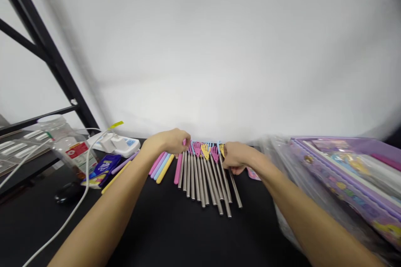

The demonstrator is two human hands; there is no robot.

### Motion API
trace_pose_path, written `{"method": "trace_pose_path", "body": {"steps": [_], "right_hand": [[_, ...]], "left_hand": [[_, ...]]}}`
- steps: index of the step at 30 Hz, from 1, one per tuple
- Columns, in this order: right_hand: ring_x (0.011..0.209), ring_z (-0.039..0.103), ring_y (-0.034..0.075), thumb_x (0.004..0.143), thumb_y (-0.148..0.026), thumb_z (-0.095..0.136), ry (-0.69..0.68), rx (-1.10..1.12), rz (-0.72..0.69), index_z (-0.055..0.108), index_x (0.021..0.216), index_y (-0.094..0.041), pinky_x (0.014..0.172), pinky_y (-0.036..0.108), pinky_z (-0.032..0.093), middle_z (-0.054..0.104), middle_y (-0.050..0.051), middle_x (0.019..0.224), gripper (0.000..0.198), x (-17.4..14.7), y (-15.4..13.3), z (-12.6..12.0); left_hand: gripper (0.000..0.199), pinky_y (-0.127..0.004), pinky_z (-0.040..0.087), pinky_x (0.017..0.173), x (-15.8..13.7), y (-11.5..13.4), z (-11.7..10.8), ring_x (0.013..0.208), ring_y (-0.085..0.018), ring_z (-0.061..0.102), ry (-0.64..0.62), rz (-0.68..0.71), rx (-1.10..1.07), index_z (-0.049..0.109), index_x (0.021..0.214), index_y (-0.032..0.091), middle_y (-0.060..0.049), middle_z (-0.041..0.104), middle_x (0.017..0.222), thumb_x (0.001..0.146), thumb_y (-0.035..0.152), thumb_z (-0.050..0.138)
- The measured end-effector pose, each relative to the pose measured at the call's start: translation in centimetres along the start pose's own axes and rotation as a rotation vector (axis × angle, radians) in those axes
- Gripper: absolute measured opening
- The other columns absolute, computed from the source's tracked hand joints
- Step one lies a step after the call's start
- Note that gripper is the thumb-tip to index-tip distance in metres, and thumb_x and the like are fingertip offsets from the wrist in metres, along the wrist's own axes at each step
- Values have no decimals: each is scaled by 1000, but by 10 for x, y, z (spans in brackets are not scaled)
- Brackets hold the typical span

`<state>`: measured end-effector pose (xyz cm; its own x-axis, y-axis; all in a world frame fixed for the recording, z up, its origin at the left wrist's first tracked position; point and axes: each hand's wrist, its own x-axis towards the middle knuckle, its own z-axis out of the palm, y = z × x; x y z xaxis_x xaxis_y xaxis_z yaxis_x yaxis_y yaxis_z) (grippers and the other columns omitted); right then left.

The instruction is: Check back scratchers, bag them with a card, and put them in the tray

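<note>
Metal rods [202, 187] with coloured heads [206, 151] lie side by side on the black desk [188, 238], between the left hand [175, 140] and the right hand [234, 155]. Both hands have their fingers bent inward at the head ends of the row; whether either one grips anything cannot be told. Just beside the left hand lie coloured sticks [166, 169], and farther out on that side a clear jar [70, 146] tilts. Well beyond the right hand sits a purple box [332, 183].

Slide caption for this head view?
Left hand and right hand at either end of a row of colorful-topped metal rods on a black table.
</note>
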<state>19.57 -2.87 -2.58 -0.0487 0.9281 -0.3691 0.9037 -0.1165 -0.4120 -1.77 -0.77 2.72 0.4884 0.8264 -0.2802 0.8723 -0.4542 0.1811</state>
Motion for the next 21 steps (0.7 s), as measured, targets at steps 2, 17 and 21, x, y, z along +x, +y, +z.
{"method": "trace_pose_path", "body": {"steps": [2,17,21], "right_hand": [[46,63,21,61,-7,64,51,-37,12,58,66,-14,42,29,51,62,6,48,10,2,1,-2],[57,64,18,65,-20,65,286,206,-220,54,87,-19,53,26,47,66,2,58,25,-33,-7,-36],[55,60,15,64,-14,68,229,614,-268,56,100,-15,55,26,50,65,2,61,38,-41,-6,-37]], "left_hand": [[24,-23,43,55,-3,-4,-2,67,-17,66,-18,-67,12,63,97,19,-5,72,80,76,19,52],[30,-29,51,61,7,0,20,62,-21,65,-142,-248,105,66,82,13,-8,71,70,52,7,64],[24,-26,45,55,-3,-6,6,62,-20,62,-99,-128,78,66,81,15,-5,70,69,57,17,66]]}}
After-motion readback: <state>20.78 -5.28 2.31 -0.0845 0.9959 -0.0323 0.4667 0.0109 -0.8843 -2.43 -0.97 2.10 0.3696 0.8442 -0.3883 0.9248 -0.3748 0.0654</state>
